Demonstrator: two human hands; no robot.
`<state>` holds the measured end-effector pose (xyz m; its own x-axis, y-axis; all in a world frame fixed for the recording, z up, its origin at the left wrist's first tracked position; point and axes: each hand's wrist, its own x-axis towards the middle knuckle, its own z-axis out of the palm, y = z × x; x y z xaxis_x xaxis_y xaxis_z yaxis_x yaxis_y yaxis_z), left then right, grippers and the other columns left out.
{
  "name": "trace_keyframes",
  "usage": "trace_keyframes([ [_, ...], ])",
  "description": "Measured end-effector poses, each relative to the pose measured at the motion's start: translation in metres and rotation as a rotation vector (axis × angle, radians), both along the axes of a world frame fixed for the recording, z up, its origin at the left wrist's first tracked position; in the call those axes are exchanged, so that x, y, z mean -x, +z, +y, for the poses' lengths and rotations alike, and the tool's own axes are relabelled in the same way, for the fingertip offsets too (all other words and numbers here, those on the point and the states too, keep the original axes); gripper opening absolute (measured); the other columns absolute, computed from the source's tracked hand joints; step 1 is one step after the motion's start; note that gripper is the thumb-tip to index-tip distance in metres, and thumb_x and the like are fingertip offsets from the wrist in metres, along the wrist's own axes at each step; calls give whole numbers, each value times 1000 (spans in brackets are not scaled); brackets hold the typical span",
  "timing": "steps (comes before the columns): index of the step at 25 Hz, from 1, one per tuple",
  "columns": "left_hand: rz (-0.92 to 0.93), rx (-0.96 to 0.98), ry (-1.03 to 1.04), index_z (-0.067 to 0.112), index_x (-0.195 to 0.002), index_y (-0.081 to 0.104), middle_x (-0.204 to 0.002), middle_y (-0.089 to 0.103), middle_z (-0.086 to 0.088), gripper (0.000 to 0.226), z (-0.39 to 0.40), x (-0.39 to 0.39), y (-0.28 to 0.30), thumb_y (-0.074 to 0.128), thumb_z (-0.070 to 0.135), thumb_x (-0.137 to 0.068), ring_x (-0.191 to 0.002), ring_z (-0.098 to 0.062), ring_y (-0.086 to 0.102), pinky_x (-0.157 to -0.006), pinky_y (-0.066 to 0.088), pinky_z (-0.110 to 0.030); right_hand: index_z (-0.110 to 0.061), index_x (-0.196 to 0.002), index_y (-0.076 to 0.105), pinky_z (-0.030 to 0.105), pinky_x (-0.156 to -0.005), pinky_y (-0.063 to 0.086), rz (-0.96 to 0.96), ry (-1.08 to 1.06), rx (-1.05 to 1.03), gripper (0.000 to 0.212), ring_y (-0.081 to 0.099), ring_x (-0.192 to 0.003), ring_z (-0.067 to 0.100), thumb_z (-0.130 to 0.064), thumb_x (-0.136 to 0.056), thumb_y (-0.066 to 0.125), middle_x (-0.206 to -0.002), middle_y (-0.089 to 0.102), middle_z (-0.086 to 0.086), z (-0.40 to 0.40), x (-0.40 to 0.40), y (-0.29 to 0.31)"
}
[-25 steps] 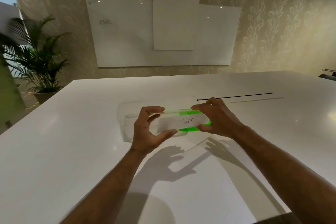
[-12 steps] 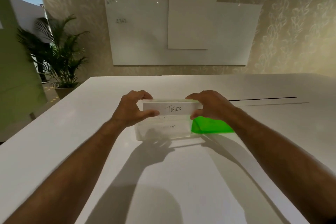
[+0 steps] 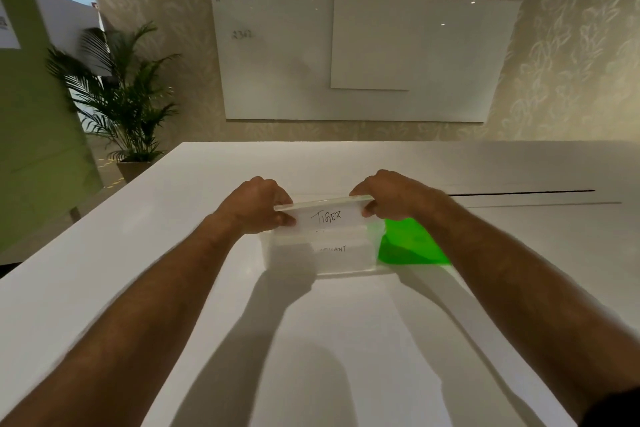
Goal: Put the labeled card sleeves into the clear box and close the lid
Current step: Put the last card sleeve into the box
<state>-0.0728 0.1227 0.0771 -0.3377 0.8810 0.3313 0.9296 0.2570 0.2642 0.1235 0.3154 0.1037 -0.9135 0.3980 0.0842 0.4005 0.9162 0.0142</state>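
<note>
Both hands pinch a card sleeve [image 3: 325,217] marked "TIGER" — the left hand [image 3: 254,206] closed on its left end, the right hand [image 3: 391,196] on its right — holding it upright in the open top of the clear box [image 3: 322,253]. Another sleeve, its label partly hidden, stands inside the box. A green lid [image 3: 410,246] lies just right of the box on the white table [image 3: 104,270]. Beyond the box hang whiteboards [image 3: 277,55] — a potted palm [image 3: 121,100] stands far left.

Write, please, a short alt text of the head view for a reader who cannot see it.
Both hands, left hand and right hand, hold a card sleeve labeled TIGER by its ends above an open clear box on a white table. A green lid lies beside the box.
</note>
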Motion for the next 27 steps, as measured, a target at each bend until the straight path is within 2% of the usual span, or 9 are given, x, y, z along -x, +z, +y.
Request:
trace_keyframes([
  [3,-1,28,13,21,-108,77,-104,77,-1,32,0,2,5,81,26,-77,-88,-20,69,-82,59,-39,-24,-125,64,30,-85,43,-41,17,-19,40,57,-112,25,-18,-86,68,-120,67,4,0,8,0],
  [7,1,139,34,20,-109,77,-102,77,-1,34,11,9,3,82,29,-76,-86,-18,67,-79,57,-34,-22,-123,66,34,-91,49,-133,5,25,41,59,-108,25,-21,-82,73,-120,66,5,9,23,-10],
  [10,31,231,34,20,-105,78,-97,77,1,32,16,6,0,83,30,-74,-83,-16,67,-75,56,-29,-22,-114,71,31,-83,51,-165,2,25,39,61,-94,22,-23,-76,79,-109,71,2,10,26,-13],
  [13,48,305,59,18,-103,78,-99,76,1,30,24,6,-5,81,28,-75,-84,-16,67,-75,55,-27,-21,-112,72,30,-81,52,-190,-12,11,41,63,-93,21,-20,-73,82,-104,70,0,10,34,-16],
  [16,64,365,67,17,-99,77,-97,75,0,23,31,7,-8,78,22,-76,-83,-16,64,-72,49,-24,-20,-104,74,26,-71,47,-222,11,-22,31,62,-86,20,-14,-74,78,-101,72,2,12,39,-22],
  [19,74,415,62,17,-96,77,-96,74,-1,20,37,10,-10,78,21,-76,-84,-17,65,-77,53,-27,-19,-104,75,25,-71,45,-272,47,-43,28,63,-90,22,-14,-77,72,-103,73,3,12,43,-29],
  [22,69,453,51,20,-92,77,-94,74,1,16,40,12,-11,79,23,-76,-83,-17,66,-81,58,-31,-20,-106,75,28,-77,52,-289,54,-21,27,65,-94,23,-13,-80,71,-105,73,2,12,45,-31],
  [27,76,494,34,23,-85,79,-92,74,3,10,41,14,-13,76,20,-76,-81,-17,68,-81,61,-35,-24,-100,77,30,-78,56,-302,39,3,25,66,-89,21,-15,-77,74,-98,74,-1,12,46,-33],
])
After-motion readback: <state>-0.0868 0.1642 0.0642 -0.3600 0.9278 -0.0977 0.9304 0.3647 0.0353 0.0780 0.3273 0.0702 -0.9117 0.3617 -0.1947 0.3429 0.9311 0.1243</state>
